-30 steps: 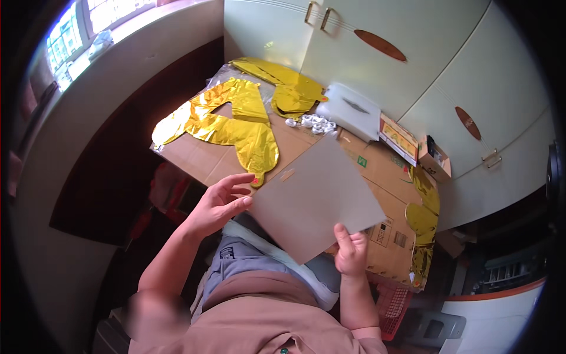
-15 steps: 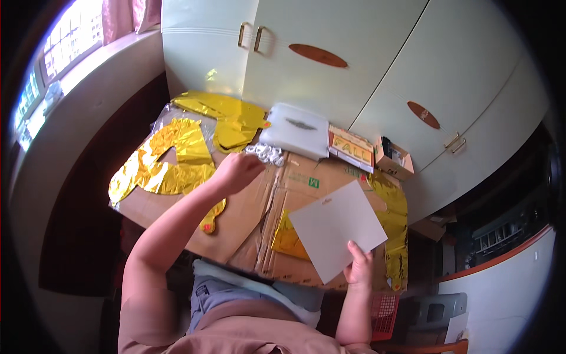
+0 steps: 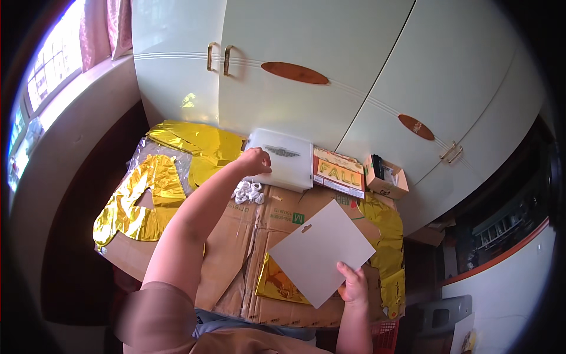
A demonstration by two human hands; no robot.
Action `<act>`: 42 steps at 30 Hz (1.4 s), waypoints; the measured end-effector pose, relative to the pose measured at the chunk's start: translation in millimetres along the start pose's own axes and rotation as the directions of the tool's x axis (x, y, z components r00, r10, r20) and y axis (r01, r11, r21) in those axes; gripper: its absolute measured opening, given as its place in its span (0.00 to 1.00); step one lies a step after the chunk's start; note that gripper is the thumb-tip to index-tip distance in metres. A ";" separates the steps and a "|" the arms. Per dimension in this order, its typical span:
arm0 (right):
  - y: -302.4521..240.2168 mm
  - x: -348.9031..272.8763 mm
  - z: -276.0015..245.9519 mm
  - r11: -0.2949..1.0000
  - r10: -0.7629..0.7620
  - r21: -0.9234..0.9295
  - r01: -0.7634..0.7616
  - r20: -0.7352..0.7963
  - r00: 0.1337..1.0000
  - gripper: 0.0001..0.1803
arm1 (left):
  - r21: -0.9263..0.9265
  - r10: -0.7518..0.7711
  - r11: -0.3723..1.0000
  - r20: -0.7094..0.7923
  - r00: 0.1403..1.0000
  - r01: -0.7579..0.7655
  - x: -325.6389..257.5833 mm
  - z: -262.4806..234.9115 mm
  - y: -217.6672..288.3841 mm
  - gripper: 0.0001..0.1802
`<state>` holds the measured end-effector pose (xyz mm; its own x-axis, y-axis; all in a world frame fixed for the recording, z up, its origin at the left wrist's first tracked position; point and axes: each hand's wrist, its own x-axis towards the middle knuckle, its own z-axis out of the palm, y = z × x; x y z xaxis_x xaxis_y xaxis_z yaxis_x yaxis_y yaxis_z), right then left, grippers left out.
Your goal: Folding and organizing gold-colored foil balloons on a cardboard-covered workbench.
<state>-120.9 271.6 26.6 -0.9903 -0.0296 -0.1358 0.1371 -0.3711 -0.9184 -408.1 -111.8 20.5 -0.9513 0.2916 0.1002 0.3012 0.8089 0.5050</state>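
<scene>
My right hand (image 3: 352, 285) grips a plain white card (image 3: 323, 252) by its lower right corner, thumb on top. The card is tilted and has a small hanging slot near its left edge. My left arm reaches far forward, and my left hand (image 3: 256, 161) is over the left part of a stack of clear plastic bags (image 3: 292, 168) with a dark print. Its fingers are curled together; whatever may be between them is hidden. Just below that hand lies a small pile of white coiled ribbon or string (image 3: 247, 192). Under the card sits a folded gold foil piece (image 3: 276, 282).
Flattened cardboard (image 3: 227, 262) covers the table. Gold foil balloons (image 3: 159, 197) lie at the left, and another gold balloon (image 3: 386, 253) lies along the right edge. A printed packet (image 3: 339, 172) and a small open box (image 3: 386, 178) stand against the pale cabinet (image 3: 295, 32).
My left hand has moved forward from beside the white coils to the stack of plastic bags. The view has tilted up; my right hand still holds the card.
</scene>
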 end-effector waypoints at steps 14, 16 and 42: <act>0.8 -14.3 4.7 0.998 0.033 0.051 -0.032 -0.012 0.999 0.24 | 0.111 0.052 0.993 -0.107 0.993 -0.040 -8.2 7.1 -0.6 0.18; -0.1 -22.2 1.7 0.999 0.023 0.050 -0.021 -0.026 0.999 0.24 | -0.052 -0.008 0.999 -0.131 0.991 0.001 -9.5 11.8 8.6 0.18; -9.3 -68.0 48.0 0.998 0.059 0.018 -0.062 0.107 0.992 0.23 | 0.511 0.562 0.766 -0.237 0.792 -0.390 -90.4 -22.8 110.5 0.20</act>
<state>-56.0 232.6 62.2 -0.9772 -0.1511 -0.1494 0.1974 -0.3857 -0.9013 -290.3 -60.5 86.7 -0.6004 0.5644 0.5666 0.6357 0.7666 -0.0900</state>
